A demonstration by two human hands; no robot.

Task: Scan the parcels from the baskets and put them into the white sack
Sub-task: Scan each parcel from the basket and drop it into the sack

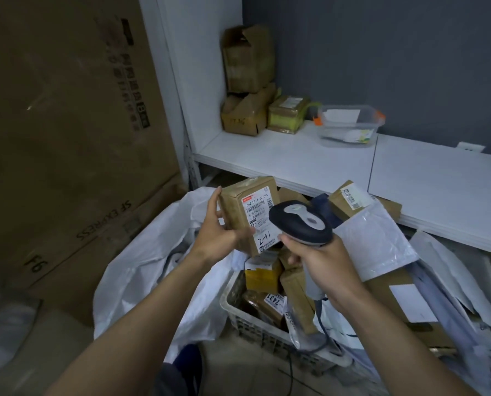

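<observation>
We're in a courier's parcel storeroom: big SF EXPRESS cartons (67,172) stacked at left, taped boxes (248,78) on a white shelf (295,160) upper centre, labelled parcels (272,302) heaped in a basket (255,327) lower centre.

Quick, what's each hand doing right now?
Left hand: holds a brown cardboard parcel with a white label.
Right hand: grips a grey and black handheld scanner, pointed at the label.
</observation>
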